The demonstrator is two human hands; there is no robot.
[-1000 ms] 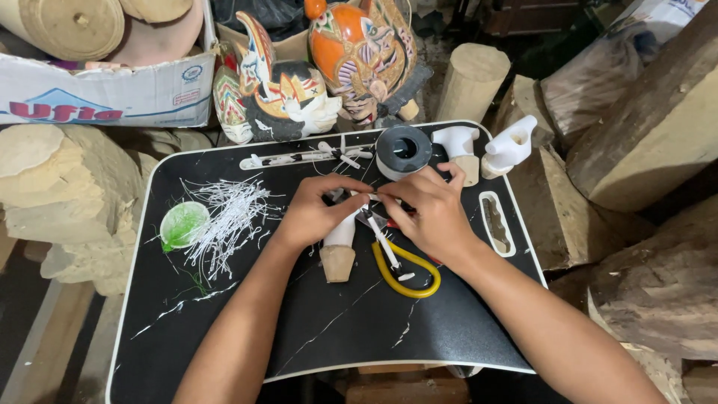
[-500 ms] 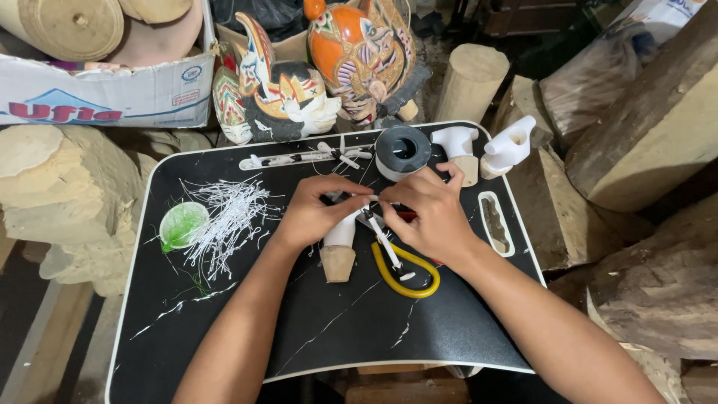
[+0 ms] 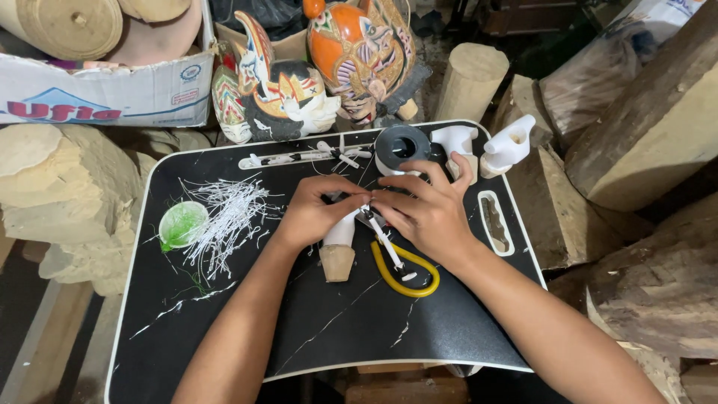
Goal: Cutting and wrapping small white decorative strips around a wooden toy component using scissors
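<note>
Right at the middle of the black tray (image 3: 224,352), both sets of fingertips meet over a small dark piece that is mostly hidden between them; the left hand (image 3: 318,212) curls closed and pinches it from one side, the right hand (image 3: 428,212) bends its fingers over it from the other, index and thumb pressed together; what exactly is gripped I cannot tell. Just beneath the fingers lies a pale carved wooden peg (image 3: 339,248), its wide end toward the person; a yellow-handled tool (image 3: 404,273) rests beside it, under the right palm. Farther out, a roll of dark tape (image 3: 402,147) sits near the tray's far edge; a heap of white strands (image 3: 224,217) and a green lid (image 3: 182,223) lie to the left; painted masks (image 3: 314,82) stand beyond the tray.
</note>
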